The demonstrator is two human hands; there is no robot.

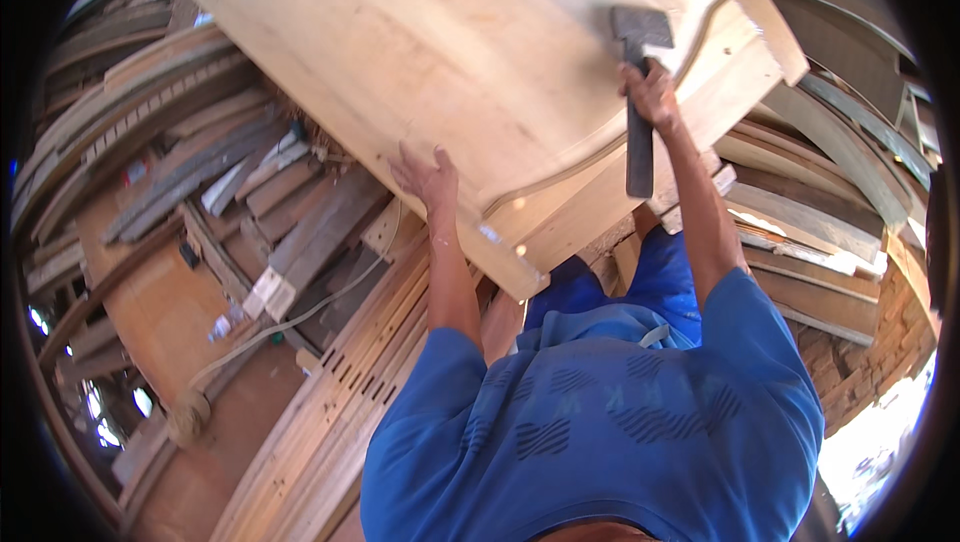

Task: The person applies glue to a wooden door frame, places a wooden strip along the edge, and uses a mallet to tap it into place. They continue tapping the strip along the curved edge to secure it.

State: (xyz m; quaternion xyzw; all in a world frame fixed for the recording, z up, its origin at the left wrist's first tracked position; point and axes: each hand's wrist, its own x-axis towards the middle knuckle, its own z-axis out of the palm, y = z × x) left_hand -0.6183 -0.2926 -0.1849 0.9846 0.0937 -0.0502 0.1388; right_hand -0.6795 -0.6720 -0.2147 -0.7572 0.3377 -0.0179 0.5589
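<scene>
A large pale wooden door panel (420, 52) with a curved moulding lies tilted in front of me. My left hand (428, 178) rests on its left edge strip, fingers spread and holding nothing. Over the panel's right part, my right hand (652, 94) is closed round the handle of a dark mallet (640, 157). The mallet's blocky head points away from me and its handle end points toward me. Whether the head touches the wood I cannot tell. A small light patch beside the head is too blurred to name.
Long slotted timber strips (345, 382) lie at my lower left. Scrap wood (230, 162) is heaped on the left, with a pale cord (300, 327) across it and a twine ball (188, 416) below. More boards (810, 282) are stacked at right, near a brick surface (880, 367).
</scene>
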